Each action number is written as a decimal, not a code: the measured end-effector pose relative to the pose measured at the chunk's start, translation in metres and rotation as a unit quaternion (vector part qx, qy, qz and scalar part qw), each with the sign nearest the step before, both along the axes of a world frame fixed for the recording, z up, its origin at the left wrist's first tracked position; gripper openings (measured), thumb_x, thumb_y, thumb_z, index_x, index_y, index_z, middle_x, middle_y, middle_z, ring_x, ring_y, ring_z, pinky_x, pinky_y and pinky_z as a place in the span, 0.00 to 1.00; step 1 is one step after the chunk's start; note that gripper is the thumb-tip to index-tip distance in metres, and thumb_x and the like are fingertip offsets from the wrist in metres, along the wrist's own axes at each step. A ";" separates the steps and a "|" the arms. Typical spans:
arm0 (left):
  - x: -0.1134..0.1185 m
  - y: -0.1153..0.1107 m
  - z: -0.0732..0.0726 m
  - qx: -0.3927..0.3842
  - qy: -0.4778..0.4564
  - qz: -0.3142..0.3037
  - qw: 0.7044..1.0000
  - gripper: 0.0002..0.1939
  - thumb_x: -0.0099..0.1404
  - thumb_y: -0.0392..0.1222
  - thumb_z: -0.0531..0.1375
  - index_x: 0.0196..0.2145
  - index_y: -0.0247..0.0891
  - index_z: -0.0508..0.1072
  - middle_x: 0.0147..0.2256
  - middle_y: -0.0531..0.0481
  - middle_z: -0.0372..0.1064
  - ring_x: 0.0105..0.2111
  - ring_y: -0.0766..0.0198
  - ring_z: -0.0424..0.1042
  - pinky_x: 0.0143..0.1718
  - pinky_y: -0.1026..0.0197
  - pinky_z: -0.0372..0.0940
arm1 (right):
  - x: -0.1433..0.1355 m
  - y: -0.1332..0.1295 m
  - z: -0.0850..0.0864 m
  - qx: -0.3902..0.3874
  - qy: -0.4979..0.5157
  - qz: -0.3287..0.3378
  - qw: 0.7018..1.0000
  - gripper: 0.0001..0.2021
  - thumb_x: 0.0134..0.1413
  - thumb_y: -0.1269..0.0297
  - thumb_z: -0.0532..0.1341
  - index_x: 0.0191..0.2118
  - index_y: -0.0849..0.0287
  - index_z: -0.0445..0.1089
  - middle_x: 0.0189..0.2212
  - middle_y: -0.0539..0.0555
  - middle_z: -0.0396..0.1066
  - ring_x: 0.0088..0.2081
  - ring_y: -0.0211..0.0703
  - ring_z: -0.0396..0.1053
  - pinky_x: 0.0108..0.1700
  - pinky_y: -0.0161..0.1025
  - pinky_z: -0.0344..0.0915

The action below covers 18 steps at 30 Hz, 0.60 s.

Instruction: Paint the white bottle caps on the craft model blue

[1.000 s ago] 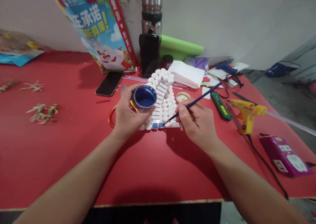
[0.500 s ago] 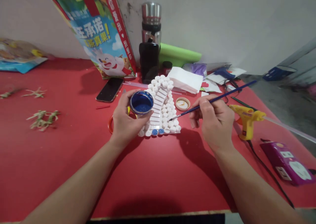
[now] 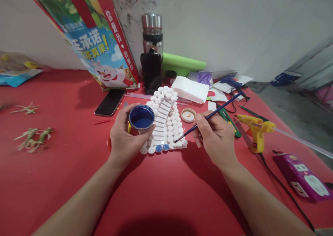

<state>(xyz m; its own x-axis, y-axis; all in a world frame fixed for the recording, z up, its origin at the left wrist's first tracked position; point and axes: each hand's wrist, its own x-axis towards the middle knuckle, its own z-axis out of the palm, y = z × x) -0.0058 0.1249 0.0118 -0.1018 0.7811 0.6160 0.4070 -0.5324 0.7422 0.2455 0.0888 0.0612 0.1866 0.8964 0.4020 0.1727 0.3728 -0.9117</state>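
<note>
Containing blue paint [image 3: 142, 120], an open jar [image 3: 141, 128] sits in the left hand [image 3: 123, 135], grip curled around it; the right hand [image 3: 218, 137] pinches a brush [image 3: 224, 105].

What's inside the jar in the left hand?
Blue paint shows inside the open jar. The paint hides the jar's bottom, so its depth cannot be told; the left hand covers part of the outer wall.
</note>
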 end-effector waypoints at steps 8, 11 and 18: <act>0.000 0.000 -0.001 0.001 -0.001 -0.005 1.000 0.35 0.60 0.42 0.80 0.63 0.46 0.78 0.59 0.44 0.80 0.60 0.43 0.82 0.70 0.36 0.75 | -0.003 -0.005 -0.003 0.045 -0.058 0.016 0.997 0.25 0.79 0.53 0.67 0.27 0.54 0.67 0.19 0.44 0.66 0.15 0.31 0.60 0.18 0.34 0.57; 0.000 0.000 -0.002 -0.006 -0.001 -0.005 1.000 0.36 0.60 0.42 0.80 0.63 0.46 0.77 0.60 0.43 0.80 0.61 0.43 0.82 0.69 0.37 0.75 | -0.006 -0.007 -0.003 0.046 -0.081 0.031 0.995 0.22 0.80 0.53 0.66 0.30 0.53 0.68 0.18 0.43 0.65 0.16 0.32 0.60 0.19 0.34 0.56; 0.002 -0.001 -0.002 -0.005 0.006 -0.008 1.000 0.35 0.61 0.43 0.80 0.63 0.46 0.78 0.59 0.44 0.81 0.60 0.44 0.82 0.69 0.38 0.75 | -0.009 -0.012 -0.003 0.040 -0.132 0.051 0.989 0.24 0.81 0.50 0.62 0.29 0.52 0.64 0.17 0.44 0.66 0.17 0.33 0.61 0.22 0.34 0.58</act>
<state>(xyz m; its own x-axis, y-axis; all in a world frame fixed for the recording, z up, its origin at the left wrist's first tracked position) -0.0036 0.1241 0.0096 -0.0832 0.7888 0.6089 0.4072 -0.5308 0.7433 0.2369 0.0768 0.0586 -0.0241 0.8685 0.4950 0.3593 0.4696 -0.8064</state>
